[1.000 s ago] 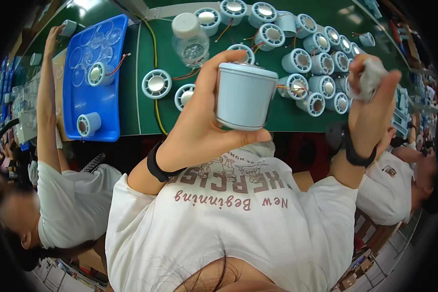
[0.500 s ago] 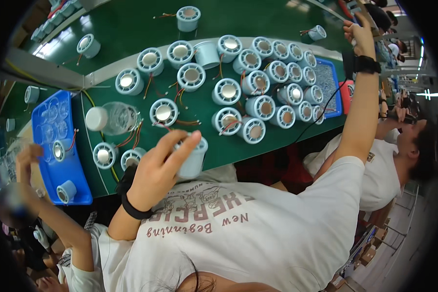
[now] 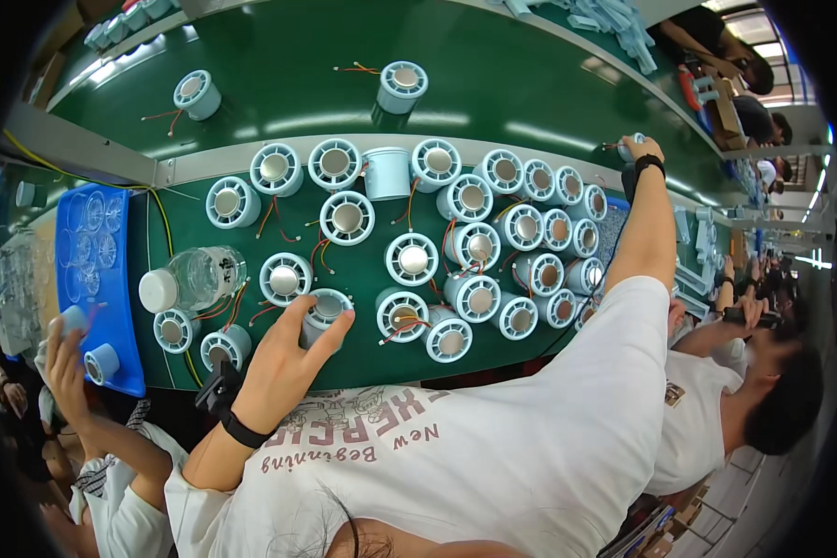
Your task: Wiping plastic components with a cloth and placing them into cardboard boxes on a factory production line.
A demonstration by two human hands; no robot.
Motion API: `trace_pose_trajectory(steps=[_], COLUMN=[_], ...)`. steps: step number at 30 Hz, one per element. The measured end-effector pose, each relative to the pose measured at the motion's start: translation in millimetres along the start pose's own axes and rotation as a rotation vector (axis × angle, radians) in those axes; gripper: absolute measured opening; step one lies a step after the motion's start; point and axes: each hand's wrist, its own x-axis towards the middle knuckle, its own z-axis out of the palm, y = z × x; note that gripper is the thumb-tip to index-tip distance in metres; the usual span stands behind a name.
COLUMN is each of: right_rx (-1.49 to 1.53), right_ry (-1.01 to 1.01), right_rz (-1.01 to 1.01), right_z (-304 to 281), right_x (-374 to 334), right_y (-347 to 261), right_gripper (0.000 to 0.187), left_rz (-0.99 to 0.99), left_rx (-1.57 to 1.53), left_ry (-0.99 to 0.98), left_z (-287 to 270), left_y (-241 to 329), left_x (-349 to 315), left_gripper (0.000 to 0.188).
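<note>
My left hand (image 3: 284, 372) is closed round a light blue cylindrical housing (image 3: 329, 305) at the near edge of the table, thumb and fingers on its sides. Its round top faces up. My right arm stretches to the far right, where my right hand (image 3: 645, 152) grips another light blue housing (image 3: 631, 141) on the green belt; the fingers partly cover it. Many similar housings (image 3: 474, 245) with slotted rims, metal discs and thin coloured wires stand on the green table (image 3: 352, 270). One housing (image 3: 387, 173) in the back row shows only its plain side.
A clear jar (image 3: 205, 277) with a white lid lies left of my left hand. Beyond it is a blue tray (image 3: 126, 325) of clear round parts. A co-worker's hand (image 3: 65, 367) holds a housing there. Two housings (image 3: 403, 87) stand apart on the belt (image 3: 288, 84).
My right hand, earlier open in the air, has closed on the far-right housing. The housing in my left hand has come more upright. The co-worker has lifted a housing from the blue tray.
</note>
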Motion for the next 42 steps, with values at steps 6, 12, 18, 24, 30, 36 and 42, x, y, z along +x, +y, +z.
trace_pose_trajectory(steps=[6, 12, 18, 24, 30, 36, 42], right_rx=[0.433, 0.633, 0.769, 0.806, 0.808, 0.995, 0.81], right_ry=[0.055, -0.057, -0.223, -0.341, -0.561, -0.496, -0.565], right_rz=[-0.434, -0.859, -1.286, -1.634, -1.679, -1.511, -1.209], right_z=[-56, -163, -186, -184, -171, -155, -160], right_x=[-39, -222, -392, -490, -552, -571, -595], right_y=[-14, -94, -140, -159, -192, -199, -207], right_gripper=[0.07, 0.059, 0.066, 0.071, 0.076, 0.083, 0.084], left_rz=[-0.011, 0.219, 0.203, 0.219, 0.078, 0.071, 0.287], left_rx=[-0.106, 0.05, 0.143, 0.092, -1.272, -1.37, -0.882], left_ry=[-0.059, -0.053, 0.081, 0.173, 0.095, 0.216, 0.599], left_z=[-10, -10, 14, -5, -48, -46, -32], left_y=[-1, -12, -10, -7, 10, -7, -25], left_x=[5, -9, -34, -51, -74, -69, -64], left_gripper=[0.054, 0.046, 0.041, 0.046, 0.06, 0.072, 0.074])
